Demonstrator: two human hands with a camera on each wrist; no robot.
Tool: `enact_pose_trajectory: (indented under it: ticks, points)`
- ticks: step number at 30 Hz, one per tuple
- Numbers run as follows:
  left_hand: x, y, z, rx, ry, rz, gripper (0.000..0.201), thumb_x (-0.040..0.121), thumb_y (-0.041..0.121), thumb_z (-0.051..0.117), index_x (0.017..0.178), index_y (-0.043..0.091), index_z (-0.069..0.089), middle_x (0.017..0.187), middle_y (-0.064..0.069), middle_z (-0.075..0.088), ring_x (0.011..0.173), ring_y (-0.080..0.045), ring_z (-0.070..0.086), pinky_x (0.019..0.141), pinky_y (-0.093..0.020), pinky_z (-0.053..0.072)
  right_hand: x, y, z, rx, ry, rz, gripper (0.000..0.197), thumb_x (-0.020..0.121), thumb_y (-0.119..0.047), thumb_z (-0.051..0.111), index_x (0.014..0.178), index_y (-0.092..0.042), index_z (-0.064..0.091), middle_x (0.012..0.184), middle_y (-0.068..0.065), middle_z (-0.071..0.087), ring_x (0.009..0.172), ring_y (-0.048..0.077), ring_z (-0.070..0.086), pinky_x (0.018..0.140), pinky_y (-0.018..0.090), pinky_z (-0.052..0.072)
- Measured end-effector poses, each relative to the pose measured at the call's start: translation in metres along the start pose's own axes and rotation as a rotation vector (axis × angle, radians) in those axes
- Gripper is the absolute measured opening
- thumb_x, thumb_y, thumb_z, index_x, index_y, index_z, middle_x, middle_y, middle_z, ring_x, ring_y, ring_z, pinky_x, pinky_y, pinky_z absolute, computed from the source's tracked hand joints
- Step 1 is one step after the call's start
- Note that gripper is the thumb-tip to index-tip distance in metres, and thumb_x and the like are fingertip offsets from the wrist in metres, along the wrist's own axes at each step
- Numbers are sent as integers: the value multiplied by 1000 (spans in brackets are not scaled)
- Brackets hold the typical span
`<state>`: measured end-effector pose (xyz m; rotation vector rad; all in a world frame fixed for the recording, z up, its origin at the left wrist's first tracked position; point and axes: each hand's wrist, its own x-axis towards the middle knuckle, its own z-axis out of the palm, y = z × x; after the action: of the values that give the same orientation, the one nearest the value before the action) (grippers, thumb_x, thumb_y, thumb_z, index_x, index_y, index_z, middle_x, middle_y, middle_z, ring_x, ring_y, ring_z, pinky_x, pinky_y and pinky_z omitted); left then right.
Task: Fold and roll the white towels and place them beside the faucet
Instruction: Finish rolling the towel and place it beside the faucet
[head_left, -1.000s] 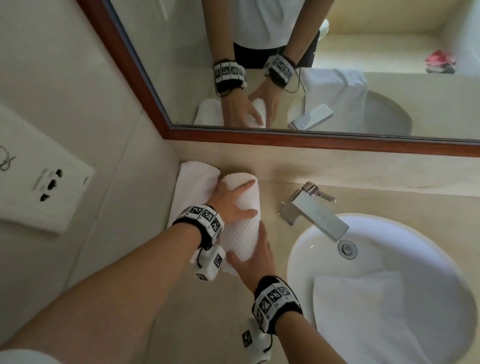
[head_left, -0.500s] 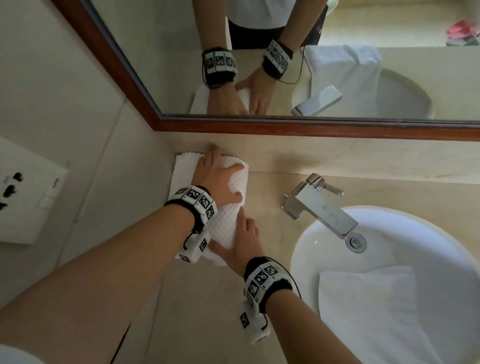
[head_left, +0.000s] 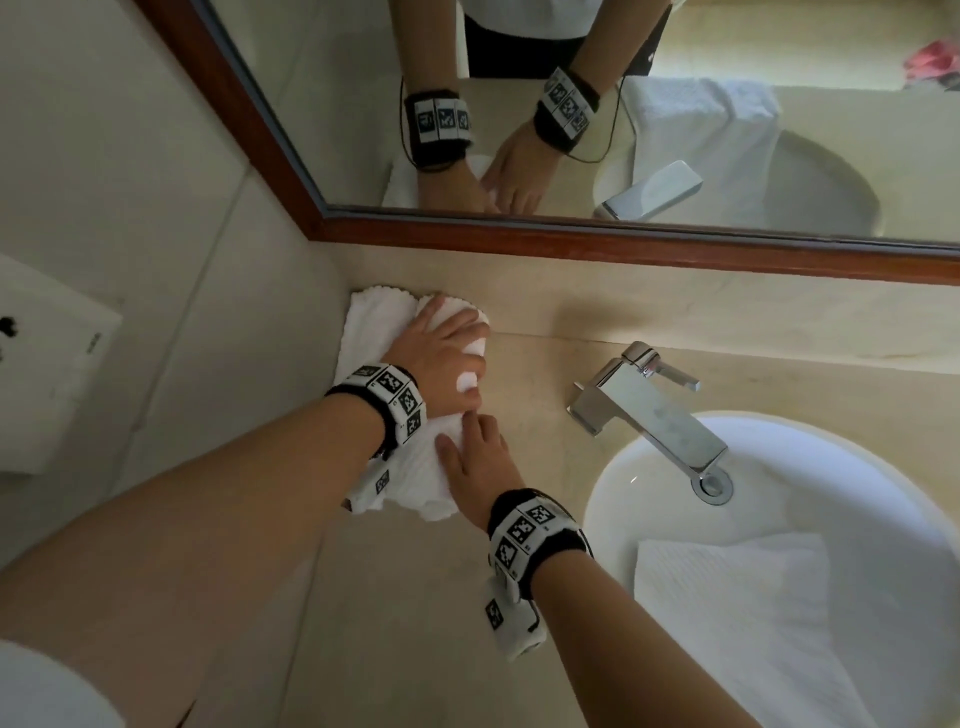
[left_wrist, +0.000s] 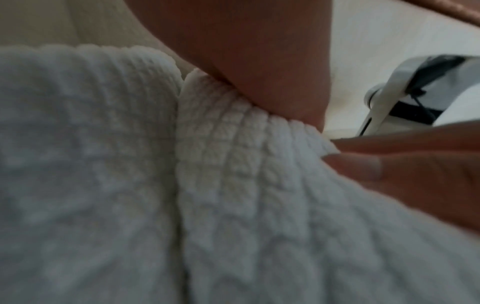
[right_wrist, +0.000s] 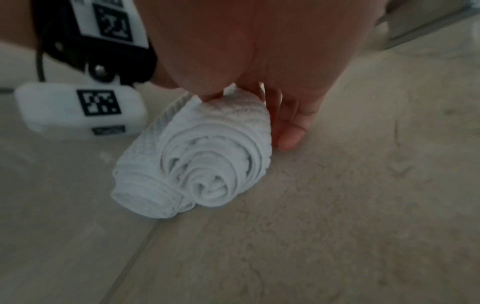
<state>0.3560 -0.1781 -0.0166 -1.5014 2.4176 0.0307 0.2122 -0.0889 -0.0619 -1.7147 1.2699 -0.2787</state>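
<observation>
Nudged tighter, our second roll (right_wrist: 215, 160) now touches the first roll (head_left: 374, 322); left hand (head_left: 441, 358) grip curls round it, right hand (head_left: 480, 462) lies flat. Sink towel (head_left: 727, 597) next, we reckon.

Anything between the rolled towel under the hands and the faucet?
Nothing: the head view shows only bare beige counter between the rolled towel and the faucet.

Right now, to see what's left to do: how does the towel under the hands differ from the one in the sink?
The rolled towel is wound into a tight spiral; the sink towel lies flat, unrolled. The rolled towel sits on the counter left of the faucet, under the left hand and right hand; the sink towel lies in the basin, untouched. Both are white and textured.
</observation>
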Motion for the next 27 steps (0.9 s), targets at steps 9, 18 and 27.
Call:
enact_pose_trajectory:
  ticks: [9, 18, 27]
  points:
    - [-8, 9, 3, 43, -114, -122, 48, 81, 67, 47, 119, 41, 61, 163, 4, 16, 151, -22, -3, 115, -64, -3, -14, -7, 15, 82, 90, 76, 54, 103, -38, 35, 150, -15, 26, 122, 9, 45, 108, 29, 46, 100, 44, 40]
    - [-10, 47, -15, 96, -230, -211, 51, 87, 52, 55, 134, 33, 53, 163, -6, 15, 150, -31, 0, 119, -58, 4, -54, 13, -32, -107, 42, 73, 50, 103, -33, 39, 150, -17, 32, 137, 13, 41, 121, 33, 45, 100, 45, 43]
    - [-27, 213, -22, -389, -79, -32, 6, 85, 23, 57, 86, 20, 62, 90, 3, 58, 91, -20, 51, 78, -31, 38, -179, 133, -161, -496, 1, 266, 24, 94, -29, 48, 113, -21, 60, 116, 1, 57, 111, 24, 53, 91, 40, 49]
